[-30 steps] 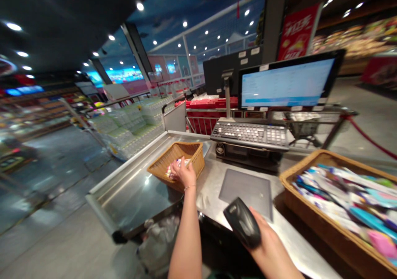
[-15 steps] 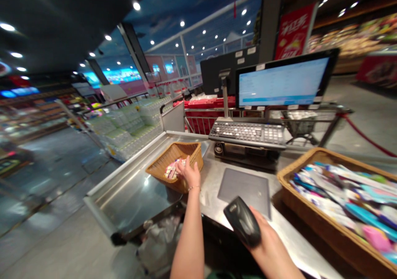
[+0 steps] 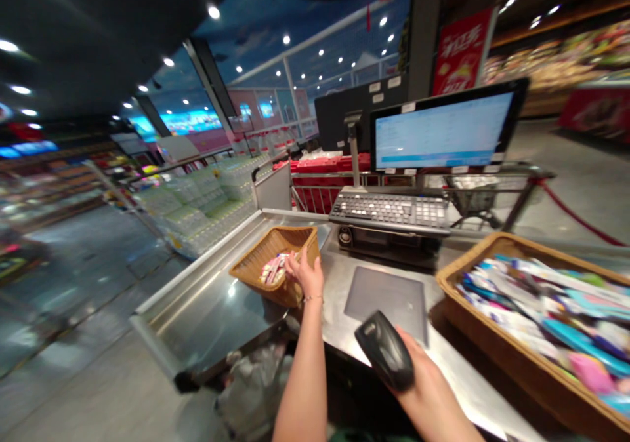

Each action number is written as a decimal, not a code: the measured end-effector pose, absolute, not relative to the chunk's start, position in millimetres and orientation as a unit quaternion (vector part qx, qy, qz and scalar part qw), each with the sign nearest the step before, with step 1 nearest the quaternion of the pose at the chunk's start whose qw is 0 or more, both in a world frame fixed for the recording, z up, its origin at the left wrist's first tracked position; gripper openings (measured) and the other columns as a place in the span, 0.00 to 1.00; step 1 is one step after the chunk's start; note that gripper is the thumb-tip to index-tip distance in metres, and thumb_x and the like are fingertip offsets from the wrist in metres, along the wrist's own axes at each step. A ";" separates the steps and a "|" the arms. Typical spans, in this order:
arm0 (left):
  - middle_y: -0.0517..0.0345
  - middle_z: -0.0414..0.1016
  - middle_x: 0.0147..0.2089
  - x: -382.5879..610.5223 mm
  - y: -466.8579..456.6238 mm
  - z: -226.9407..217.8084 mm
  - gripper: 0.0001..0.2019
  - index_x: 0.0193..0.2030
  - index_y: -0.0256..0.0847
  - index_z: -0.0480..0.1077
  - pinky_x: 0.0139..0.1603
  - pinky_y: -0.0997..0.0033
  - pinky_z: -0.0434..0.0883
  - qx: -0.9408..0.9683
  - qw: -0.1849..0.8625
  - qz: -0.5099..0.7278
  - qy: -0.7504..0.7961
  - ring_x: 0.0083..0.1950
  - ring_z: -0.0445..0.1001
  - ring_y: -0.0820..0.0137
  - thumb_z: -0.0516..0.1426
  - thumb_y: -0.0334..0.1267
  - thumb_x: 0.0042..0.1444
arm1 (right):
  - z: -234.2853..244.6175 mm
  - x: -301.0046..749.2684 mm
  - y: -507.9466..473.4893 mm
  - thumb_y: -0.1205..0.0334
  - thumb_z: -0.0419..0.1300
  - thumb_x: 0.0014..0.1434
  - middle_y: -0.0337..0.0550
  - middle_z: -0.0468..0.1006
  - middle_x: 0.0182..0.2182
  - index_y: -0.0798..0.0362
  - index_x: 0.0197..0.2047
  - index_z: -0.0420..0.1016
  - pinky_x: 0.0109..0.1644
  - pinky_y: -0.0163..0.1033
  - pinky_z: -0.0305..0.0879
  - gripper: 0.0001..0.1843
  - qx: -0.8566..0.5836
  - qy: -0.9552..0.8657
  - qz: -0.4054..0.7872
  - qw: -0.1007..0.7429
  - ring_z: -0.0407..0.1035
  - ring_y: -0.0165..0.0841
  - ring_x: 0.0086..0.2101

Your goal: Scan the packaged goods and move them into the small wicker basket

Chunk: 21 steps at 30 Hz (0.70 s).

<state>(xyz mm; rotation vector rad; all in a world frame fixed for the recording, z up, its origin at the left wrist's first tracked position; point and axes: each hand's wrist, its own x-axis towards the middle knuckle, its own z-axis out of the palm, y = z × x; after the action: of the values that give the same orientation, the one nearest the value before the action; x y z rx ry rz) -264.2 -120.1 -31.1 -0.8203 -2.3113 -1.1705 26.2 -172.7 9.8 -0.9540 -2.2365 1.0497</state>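
Wicker basket sits under the open left hand; the right hand grips a black barcode scanner.

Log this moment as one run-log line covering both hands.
left hand: at packets in wicker basket | right hand: holding black handheld scanner | place: stainless steel checkout counter

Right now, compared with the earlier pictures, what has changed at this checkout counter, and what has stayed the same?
The left hand has shifted slightly rightward above the wicker basket, over the small packets; nothing is clearly taken or let go. The right hand still grips the black scanner, and the basket stays put.
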 end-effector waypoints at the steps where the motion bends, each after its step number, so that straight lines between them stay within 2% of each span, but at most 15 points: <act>1: 0.41 0.57 0.62 -263.0 -119.6 -31.2 0.21 0.55 0.40 0.70 0.65 0.43 0.52 -0.297 0.210 -0.420 -0.831 0.67 0.49 0.48 0.58 0.38 0.53 | 11.1 26.1 -173.0 0.54 0.53 0.55 0.55 0.75 0.54 0.58 0.54 0.74 0.63 0.54 0.60 0.26 -0.354 -0.816 0.386 0.245 0.65 0.46 0.58; 5: 0.42 0.57 0.62 -258.6 -117.9 -31.1 0.21 0.55 0.41 0.71 0.65 0.44 0.54 -0.303 0.210 -0.422 -0.828 0.67 0.50 0.49 0.58 0.39 0.53 | 13.7 25.6 -173.1 0.53 0.53 0.54 0.54 0.76 0.53 0.58 0.52 0.75 0.62 0.52 0.62 0.27 -0.364 -0.809 0.386 0.253 0.66 0.45 0.57; 12: 0.41 0.57 0.63 -252.6 -115.0 -27.0 0.21 0.55 0.41 0.70 0.65 0.44 0.52 -0.306 0.198 -0.421 -0.830 0.68 0.48 0.49 0.58 0.39 0.53 | 11.5 27.5 -173.9 0.51 0.52 0.54 0.59 0.74 0.54 0.64 0.53 0.72 0.62 0.53 0.61 0.31 -0.369 -0.803 0.390 0.257 0.65 0.47 0.58; 18: 0.43 0.57 0.63 -241.3 -109.5 -27.4 0.21 0.56 0.42 0.70 0.65 0.45 0.54 -0.321 0.200 -0.422 -0.824 0.68 0.49 0.50 0.57 0.40 0.55 | 14.8 28.4 -173.9 0.54 0.53 0.51 0.55 0.76 0.53 0.58 0.52 0.75 0.62 0.55 0.60 0.28 -0.371 -0.798 0.390 0.270 0.67 0.47 0.56; 21: 0.43 0.57 0.63 -235.3 -107.4 -28.5 0.20 0.55 0.42 0.70 0.65 0.45 0.54 -0.330 0.198 -0.425 -0.819 0.68 0.48 0.50 0.57 0.40 0.55 | 16.9 29.7 -173.5 0.54 0.54 0.52 0.55 0.76 0.52 0.57 0.51 0.75 0.61 0.56 0.62 0.26 -0.366 -0.795 0.396 0.278 0.68 0.47 0.56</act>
<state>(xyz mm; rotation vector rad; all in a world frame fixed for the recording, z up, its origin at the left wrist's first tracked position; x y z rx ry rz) -235.3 -107.4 -28.5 -0.9242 -2.2915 -1.1893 29.7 -173.5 16.9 -0.9819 -2.1335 1.0623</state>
